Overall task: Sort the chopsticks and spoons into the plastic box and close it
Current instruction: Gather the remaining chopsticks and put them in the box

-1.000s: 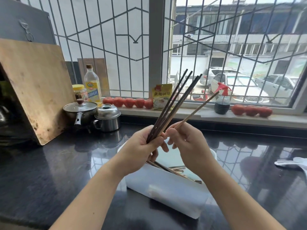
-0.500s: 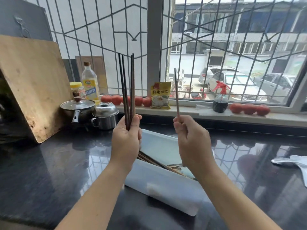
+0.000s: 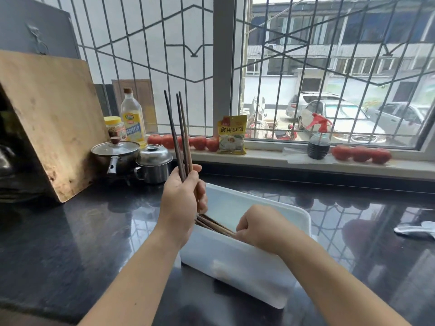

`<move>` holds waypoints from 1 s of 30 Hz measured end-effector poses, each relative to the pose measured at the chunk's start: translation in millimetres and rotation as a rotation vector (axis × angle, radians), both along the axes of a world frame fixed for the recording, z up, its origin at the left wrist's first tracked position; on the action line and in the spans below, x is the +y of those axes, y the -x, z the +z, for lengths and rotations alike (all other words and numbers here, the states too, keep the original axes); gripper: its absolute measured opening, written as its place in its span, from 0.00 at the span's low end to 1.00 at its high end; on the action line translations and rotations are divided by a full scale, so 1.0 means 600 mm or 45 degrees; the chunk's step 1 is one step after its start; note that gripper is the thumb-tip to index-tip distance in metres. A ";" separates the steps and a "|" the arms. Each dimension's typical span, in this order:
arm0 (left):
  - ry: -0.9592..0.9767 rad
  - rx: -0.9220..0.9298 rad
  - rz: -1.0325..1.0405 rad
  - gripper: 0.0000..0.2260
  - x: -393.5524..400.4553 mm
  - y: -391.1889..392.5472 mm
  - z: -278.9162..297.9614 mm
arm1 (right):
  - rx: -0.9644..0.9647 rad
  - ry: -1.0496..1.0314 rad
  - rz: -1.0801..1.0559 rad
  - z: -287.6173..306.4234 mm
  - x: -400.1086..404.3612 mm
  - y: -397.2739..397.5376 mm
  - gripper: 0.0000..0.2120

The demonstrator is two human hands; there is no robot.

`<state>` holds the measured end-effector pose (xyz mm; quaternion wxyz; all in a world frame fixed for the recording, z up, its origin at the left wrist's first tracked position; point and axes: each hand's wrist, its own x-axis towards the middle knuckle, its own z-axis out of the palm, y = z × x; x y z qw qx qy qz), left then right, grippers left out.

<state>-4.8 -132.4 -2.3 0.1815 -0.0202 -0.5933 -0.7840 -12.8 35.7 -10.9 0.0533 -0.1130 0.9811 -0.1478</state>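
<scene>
Several dark chopsticks (image 3: 179, 132) stand near upright, clamped in the left hand's (image 3: 181, 198) curled fingers just above the left end of the box (image 3: 235, 264) on the black counter (image 3: 70, 231). More chopsticks (image 3: 216, 225) lie slanted inside the box; right hand (image 3: 261, 228) curled at them over the near rim, actual grip hidden, can't tell

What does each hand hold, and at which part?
The left hand grips the dark wooden chopsticks near their lower ends. The right hand is curled inside the white plastic box; its grip is hidden.
</scene>
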 end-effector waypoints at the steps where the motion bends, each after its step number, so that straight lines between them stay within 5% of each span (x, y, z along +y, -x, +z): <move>1: 0.003 0.006 -0.001 0.07 0.000 0.000 0.000 | 0.010 0.000 -0.004 -0.002 0.001 0.001 0.10; 3: 0.023 0.011 -0.016 0.08 -0.001 -0.001 -0.001 | 0.086 0.065 -0.011 0.001 0.002 -0.002 0.15; 9: 0.338 0.065 -0.232 0.11 0.000 -0.004 -0.005 | 0.562 0.771 0.031 0.019 -0.003 -0.015 0.07; 14: 0.595 0.124 -0.468 0.08 0.002 -0.008 -0.005 | 0.593 1.095 0.195 0.028 -0.004 -0.026 0.11; 23: 0.621 0.155 -0.584 0.07 -0.003 -0.008 -0.005 | 0.555 1.238 0.207 0.032 0.004 -0.026 0.07; 25: 0.616 0.144 -0.585 0.08 -0.006 -0.009 -0.004 | 0.601 1.444 0.182 0.039 0.007 -0.032 0.06; 28: 0.465 0.105 -0.407 0.10 -0.007 -0.005 -0.002 | 0.713 1.779 -0.084 0.048 0.023 -0.033 0.06; 30: 0.267 0.068 -0.243 0.11 -0.008 -0.002 -0.004 | 0.768 1.743 -0.244 0.047 0.037 -0.026 0.07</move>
